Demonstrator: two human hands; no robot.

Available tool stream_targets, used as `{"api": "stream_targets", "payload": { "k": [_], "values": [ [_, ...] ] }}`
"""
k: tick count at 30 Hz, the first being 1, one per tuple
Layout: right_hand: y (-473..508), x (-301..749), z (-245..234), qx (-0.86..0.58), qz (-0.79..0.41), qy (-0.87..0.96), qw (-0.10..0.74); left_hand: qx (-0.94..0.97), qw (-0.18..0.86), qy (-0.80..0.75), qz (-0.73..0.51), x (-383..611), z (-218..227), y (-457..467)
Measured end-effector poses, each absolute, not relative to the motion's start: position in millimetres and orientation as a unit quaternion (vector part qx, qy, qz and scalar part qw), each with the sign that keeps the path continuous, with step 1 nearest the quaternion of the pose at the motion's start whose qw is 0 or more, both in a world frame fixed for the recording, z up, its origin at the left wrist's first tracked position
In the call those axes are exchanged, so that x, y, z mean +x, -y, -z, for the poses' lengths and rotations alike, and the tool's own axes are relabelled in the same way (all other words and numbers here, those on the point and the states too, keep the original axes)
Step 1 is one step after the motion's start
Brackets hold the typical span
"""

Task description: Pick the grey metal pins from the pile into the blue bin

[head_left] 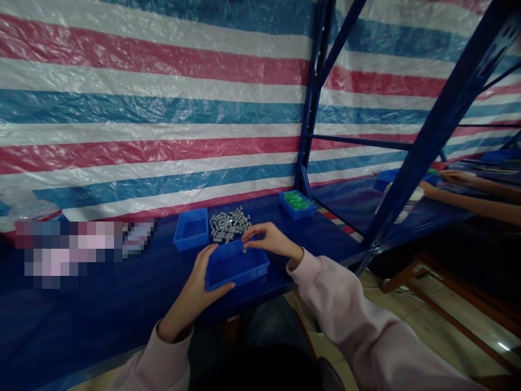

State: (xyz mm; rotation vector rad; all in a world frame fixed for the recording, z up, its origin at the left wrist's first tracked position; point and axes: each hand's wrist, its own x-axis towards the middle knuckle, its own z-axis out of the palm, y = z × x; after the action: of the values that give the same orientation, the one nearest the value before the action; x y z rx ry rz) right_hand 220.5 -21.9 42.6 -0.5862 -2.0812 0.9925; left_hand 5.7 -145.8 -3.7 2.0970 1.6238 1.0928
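Observation:
A shallow blue plastic tray (238,279) lies at the near edge of the table. My left hand (202,279) grips its left end, thumb along the near wall and fingers at the far left corner. Over the tray's far rim, my right hand (266,240) is closed in a pinch. A small pale grey piece (245,250) shows just under its fingertips; its exact kind is too small to tell. Right behind the tray is a loose pile of small grey cylindrical parts (228,225). Beside that pile, to the left, stands a second blue tray (191,231) with nothing visible inside.
Farther back, a blue bin (299,212) holds green items. A blue metal rack post (311,108) and a slanted beam (423,125) rise at the right. Beyond them are another person's arms (472,198). Blurred-out items (77,247) lie on the table's left.

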Motion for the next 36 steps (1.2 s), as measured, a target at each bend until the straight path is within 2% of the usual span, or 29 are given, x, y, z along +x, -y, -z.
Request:
{"api": "stream_targets", "payload": {
  "k": [5, 9, 13, 21, 24, 27, 30, 33, 36],
  "values": [
    [-11, 224, -35, -0.288, -0.310, 0.816, 0.393, 0.728, 0.140, -0.553, -0.379, 4, 3, 144],
    [-43, 233, -11, -0.367, -0.239, 0.842, 0.316, 0.728, 0.147, -0.551, -0.381, 4, 4, 145],
    [-50, 235, 4, -0.357, -0.221, 0.870, 0.260, 0.723, 0.158, -0.552, -0.384, 4, 5, 147],
    [-39, 228, 1, -0.389, -0.175, 0.867, 0.258, 0.694, 0.171, -0.571, -0.405, 8, 11, 153],
    [-39, 227, 1, -0.419, -0.166, 0.845, 0.288, 0.682, 0.171, -0.579, -0.414, 12, 11, 155],
    [-42, 227, -3, -0.423, -0.239, 0.787, 0.382, 0.662, 0.210, -0.588, -0.416, 14, 10, 156],
    [-43, 227, -12, -0.369, -0.413, 0.701, 0.450, 0.646, 0.242, -0.588, -0.423, 17, 9, 156],
    [-38, 226, -21, -0.290, -0.552, 0.645, 0.442, 0.640, 0.250, -0.584, -0.432, 18, 9, 156],
    [-28, 226, -27, -0.230, -0.619, 0.632, 0.405, 0.640, 0.251, -0.588, -0.427, 18, 10, 156]
  ]
}}
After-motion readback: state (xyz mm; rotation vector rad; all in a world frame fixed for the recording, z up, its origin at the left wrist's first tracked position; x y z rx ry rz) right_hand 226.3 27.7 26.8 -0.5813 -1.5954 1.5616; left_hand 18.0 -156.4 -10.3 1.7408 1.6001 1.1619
